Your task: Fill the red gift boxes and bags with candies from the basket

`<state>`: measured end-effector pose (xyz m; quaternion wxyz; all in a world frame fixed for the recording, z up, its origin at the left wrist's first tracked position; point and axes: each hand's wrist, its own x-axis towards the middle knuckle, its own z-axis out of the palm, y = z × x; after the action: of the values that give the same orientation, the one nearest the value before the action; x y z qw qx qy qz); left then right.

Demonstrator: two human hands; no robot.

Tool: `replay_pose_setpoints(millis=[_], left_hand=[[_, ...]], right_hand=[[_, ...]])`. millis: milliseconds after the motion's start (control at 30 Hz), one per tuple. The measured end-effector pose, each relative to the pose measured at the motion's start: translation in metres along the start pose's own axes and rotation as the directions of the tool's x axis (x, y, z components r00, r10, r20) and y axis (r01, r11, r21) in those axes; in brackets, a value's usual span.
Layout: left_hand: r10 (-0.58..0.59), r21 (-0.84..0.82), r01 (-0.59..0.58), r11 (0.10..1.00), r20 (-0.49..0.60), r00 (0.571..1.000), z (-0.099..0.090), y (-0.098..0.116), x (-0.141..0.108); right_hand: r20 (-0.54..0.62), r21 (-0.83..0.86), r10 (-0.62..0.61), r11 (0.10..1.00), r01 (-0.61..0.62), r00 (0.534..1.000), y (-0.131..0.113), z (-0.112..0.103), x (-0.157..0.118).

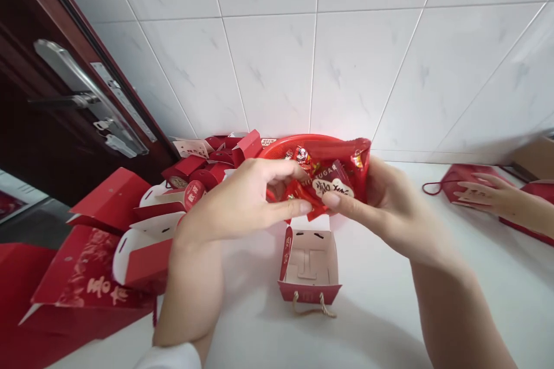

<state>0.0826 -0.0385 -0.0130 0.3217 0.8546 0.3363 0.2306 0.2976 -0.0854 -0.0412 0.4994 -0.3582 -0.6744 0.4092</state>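
My left hand (259, 199) is closed, with thumb and fingers on a red shiny candy wrapper (318, 209). My right hand (385, 204) grips a dark red candy packet (333, 181) printed with "SUGAR", its thumb on the front; its other fingers are mostly hidden behind red plastic. Both hands are close together in front of a red plastic basket (298, 139) that holds shiny wrapped candies (302, 155). Below them a small red gift box (309, 294) stands with its top open, showing a pale inside and a rope handle (322, 311) at the near side.
Several red gift boxes (101, 202), some with lids up, crowd the left side of the white table (372, 294). At right, another person's hand (511, 196) touches a red box (459, 179). A tiled wall (268, 69) rises behind; a dark door with a handle (82, 98) is at left.
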Motion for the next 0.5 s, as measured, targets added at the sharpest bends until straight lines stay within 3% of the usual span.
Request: replay_pose_setpoints(millis=[67,200,300,500], left_hand=[[-0.037,0.128,0.022,0.992,0.116,0.993,0.0,0.0,-0.005],[-0.065,0.282,-0.042,0.959,0.359,0.931,0.004,-0.002,-0.011],[-0.034,0.339,-0.118,0.933,0.411,0.911,0.006,-0.004,-0.013],[-0.015,0.283,-0.169,0.944,0.55,0.835,0.003,-0.005,-0.015]], right_hand=[[0.078,-0.059,0.086,0.995,-0.081,0.993,-0.002,-0.004,-0.003],[0.214,-0.209,0.227,0.961,-0.182,0.95,0.003,-0.005,-0.003],[0.287,-0.221,0.268,0.953,-0.209,0.92,0.008,-0.002,-0.001],[0.309,-0.12,0.33,0.944,-0.308,0.892,0.02,0.003,0.003]])
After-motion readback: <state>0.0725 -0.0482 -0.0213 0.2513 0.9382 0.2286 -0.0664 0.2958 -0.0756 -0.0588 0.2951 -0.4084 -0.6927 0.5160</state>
